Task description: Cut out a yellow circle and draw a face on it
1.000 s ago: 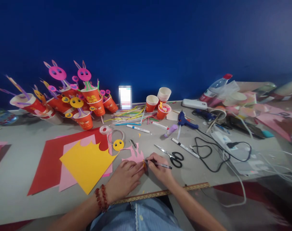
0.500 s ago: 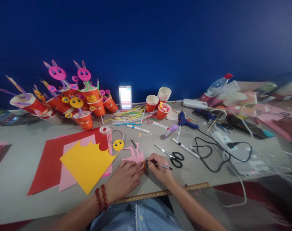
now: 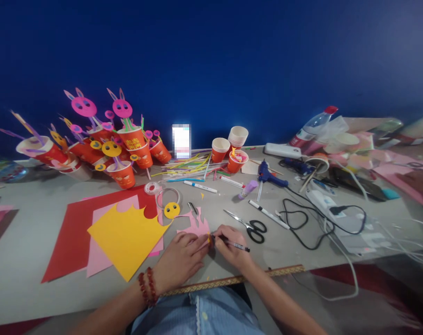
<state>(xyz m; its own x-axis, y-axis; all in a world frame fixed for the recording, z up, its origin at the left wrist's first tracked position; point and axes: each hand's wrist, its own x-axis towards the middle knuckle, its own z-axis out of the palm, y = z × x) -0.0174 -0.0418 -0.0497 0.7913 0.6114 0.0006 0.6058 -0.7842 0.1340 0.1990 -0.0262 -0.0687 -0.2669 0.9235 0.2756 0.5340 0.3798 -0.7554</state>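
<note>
My right hand (image 3: 232, 245) is closed around a slim pen (image 3: 240, 247). The pen's tip is hidden by the fingers, close to a small yellow scrap of paper (image 3: 208, 238). Lying flat on the table, my left hand (image 3: 181, 259) has its fingers stretched over the lower part of a cut pink paper (image 3: 196, 226). Its fingertips come up against the yellow scrap. Just beyond the pink paper are a yellow paper disc with two eyes (image 3: 171, 210) and a small utility knife (image 3: 192, 208). Black-handled scissors (image 3: 250, 226) lie beside my right hand.
Yellow card (image 3: 128, 237) overlaps pink and red sheets (image 3: 67, 237) at left. Decorated red cups (image 3: 121, 174) crowd the back left. A glue gun (image 3: 269, 176), a marker (image 3: 269, 214), a power strip (image 3: 325, 204) and cables lie at right. Another person's hand (image 3: 415, 180) shows at far right.
Both hands keep nearly the same places. My right hand and the pen have shifted very slightly; the person's hand at far right has moved a little with the pink paper.
</note>
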